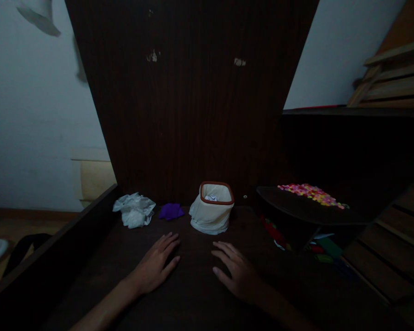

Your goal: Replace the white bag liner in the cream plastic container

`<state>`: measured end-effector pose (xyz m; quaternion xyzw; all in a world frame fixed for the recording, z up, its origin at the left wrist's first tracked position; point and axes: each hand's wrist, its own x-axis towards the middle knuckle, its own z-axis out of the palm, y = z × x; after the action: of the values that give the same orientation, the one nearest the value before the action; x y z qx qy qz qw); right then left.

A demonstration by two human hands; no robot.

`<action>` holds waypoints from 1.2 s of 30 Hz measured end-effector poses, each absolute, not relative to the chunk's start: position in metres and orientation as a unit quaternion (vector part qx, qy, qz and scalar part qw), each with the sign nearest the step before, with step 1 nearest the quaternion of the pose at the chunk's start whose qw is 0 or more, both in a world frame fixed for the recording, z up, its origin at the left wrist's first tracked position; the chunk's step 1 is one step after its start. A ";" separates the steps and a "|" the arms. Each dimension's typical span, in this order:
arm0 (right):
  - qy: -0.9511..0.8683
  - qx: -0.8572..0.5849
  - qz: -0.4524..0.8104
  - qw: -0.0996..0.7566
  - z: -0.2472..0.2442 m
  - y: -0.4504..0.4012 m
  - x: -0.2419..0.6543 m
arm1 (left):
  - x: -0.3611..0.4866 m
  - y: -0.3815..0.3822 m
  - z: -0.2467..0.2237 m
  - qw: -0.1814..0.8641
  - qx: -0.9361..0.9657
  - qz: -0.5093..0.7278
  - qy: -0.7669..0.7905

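My left hand (157, 264) lies palm down on the dark wooden surface (189, 294), its fingers spread and holding nothing. To its right, my right hand (236, 271) also rests there with fingers apart and nothing in them. Beyond the hands stands a small bin (212, 216) with a brown rim and a pale liner; something white shows inside it. A purple folded cloth or bag (171, 211) lies left of the bin, beyond my left hand. Farther left is a crumpled, whitish plastic bag (135, 210).
A dark panel (200, 101) rises behind the bin. On the right, a curved shelf (290, 202) bears many pink and yellow pieces (313, 194), with red and green items (331, 247) below it. A raised board (65, 236) edges the left side.
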<state>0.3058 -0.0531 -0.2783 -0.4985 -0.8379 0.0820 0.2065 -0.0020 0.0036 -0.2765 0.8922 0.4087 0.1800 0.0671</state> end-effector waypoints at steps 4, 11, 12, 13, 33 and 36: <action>-0.861 -0.469 0.132 0.148 -0.270 -0.055 0.287 | -0.003 -0.012 -0.274 0.070 0.911 0.144 0.379; -0.867 -0.455 0.146 0.142 -0.266 -0.040 0.277 | -0.005 -0.018 -0.268 0.104 0.920 0.119 0.359; -0.867 -0.452 0.145 0.148 -0.268 -0.042 0.279 | -0.007 -0.020 -0.268 0.107 0.920 0.119 0.357; -0.869 -0.449 0.144 0.152 -0.269 -0.045 0.281 | -0.009 -0.022 -0.269 0.108 0.920 0.120 0.356; -0.876 -0.434 0.162 0.136 -0.269 -0.055 0.289 | -0.013 -0.019 -0.258 0.154 0.925 0.095 0.334; -0.875 -0.436 0.159 0.139 -0.268 -0.055 0.288 | -0.013 -0.019 -0.256 0.148 0.927 0.094 0.332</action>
<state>0.2885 -0.0555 -0.2682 -0.4361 -0.8748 0.1589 0.1389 -0.0127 -0.0191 -0.2557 0.9269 0.3318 0.0941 0.1481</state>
